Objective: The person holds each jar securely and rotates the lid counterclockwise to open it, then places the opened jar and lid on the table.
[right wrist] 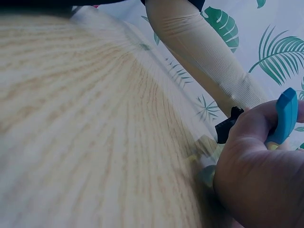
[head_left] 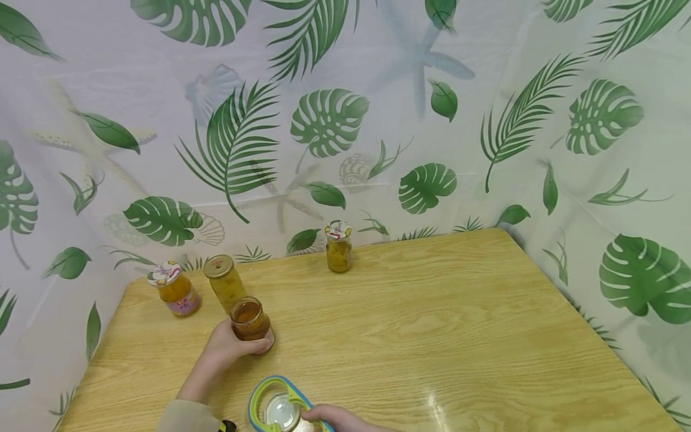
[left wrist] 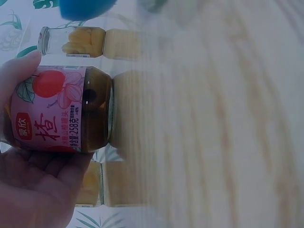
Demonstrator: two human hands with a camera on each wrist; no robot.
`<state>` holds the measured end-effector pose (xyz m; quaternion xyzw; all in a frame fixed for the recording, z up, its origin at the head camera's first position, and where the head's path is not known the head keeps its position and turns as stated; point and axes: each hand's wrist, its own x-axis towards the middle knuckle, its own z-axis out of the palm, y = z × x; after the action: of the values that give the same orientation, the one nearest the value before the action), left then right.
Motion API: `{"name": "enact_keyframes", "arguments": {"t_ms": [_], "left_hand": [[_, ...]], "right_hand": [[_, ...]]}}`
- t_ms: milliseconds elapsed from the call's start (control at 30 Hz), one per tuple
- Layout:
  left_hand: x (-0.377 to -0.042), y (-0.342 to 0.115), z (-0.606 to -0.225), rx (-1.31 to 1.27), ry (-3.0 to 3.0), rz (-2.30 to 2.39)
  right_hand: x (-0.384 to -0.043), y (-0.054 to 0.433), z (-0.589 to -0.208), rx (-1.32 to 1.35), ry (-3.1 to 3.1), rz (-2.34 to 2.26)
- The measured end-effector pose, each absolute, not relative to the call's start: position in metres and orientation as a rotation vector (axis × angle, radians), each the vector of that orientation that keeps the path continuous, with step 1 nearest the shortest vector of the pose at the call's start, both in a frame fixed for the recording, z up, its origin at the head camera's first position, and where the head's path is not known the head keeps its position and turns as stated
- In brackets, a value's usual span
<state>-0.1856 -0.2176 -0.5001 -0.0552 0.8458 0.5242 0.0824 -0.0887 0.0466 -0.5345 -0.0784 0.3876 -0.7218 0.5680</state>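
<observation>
My left hand grips a lidless glass jar of dark amber contents, upright on the table. In the left wrist view, its pink label shows a red fruit, and the fingers wrap round it. My right hand holds a blue-and-green loop-shaped jar opener near the table's front edge. Inside the loop shows a round silvery lid; whether the opener grips it, I cannot tell. The right wrist view catches only the opener's blue end beyond the hand.
Just behind the held jar stands a taller jar with a gold lid. To its left is an orange jar with a patterned lid. Another small yellow jar stands at the wooden table's back edge, against the leaf-print cloth.
</observation>
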Motion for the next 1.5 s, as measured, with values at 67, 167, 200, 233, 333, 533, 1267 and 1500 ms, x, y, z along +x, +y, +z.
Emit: {"name": "enact_keyframes", "arguments": {"t_ms": [67, 167, 200, 233, 333, 533, 1267, 1500], "left_hand": [[-0.186, -0.218, -0.501, -0.164, 2.519, 1.571], [-0.187, -0.218, -0.502, -0.165, 2.508, 1.582], [-0.187, -0.218, -0.502, -0.165, 2.506, 1.584], [-0.187, -0.219, -0.502, -0.166, 2.505, 1.586], [-0.187, -0.219, -0.502, -0.161, 2.509, 1.582], [-0.187, -0.219, -0.503, -0.144, 2.525, 1.558], [-0.186, -0.219, -0.502, -0.120, 2.515, 1.594], [-0.186, -0.218, -0.502, -0.127, 2.531, 1.576]], "right_hand": [[-0.089, 0.047, -0.535, -0.182, 0.906, -1.695], [-0.089, 0.047, -0.534, -0.178, 0.900, -1.693], [-0.089, 0.047, -0.534, -0.178, 0.902, -1.693], [-0.089, 0.047, -0.534, -0.175, 0.914, -1.694], [-0.091, 0.047, -0.534, -0.184, 0.955, -1.701], [-0.094, 0.052, -0.536, -0.213, 0.951, -1.701], [-0.104, 0.068, -0.526, -0.192, 0.882, -1.603], [-0.106, 0.087, -0.511, 0.150, 0.767, -1.677]]}}
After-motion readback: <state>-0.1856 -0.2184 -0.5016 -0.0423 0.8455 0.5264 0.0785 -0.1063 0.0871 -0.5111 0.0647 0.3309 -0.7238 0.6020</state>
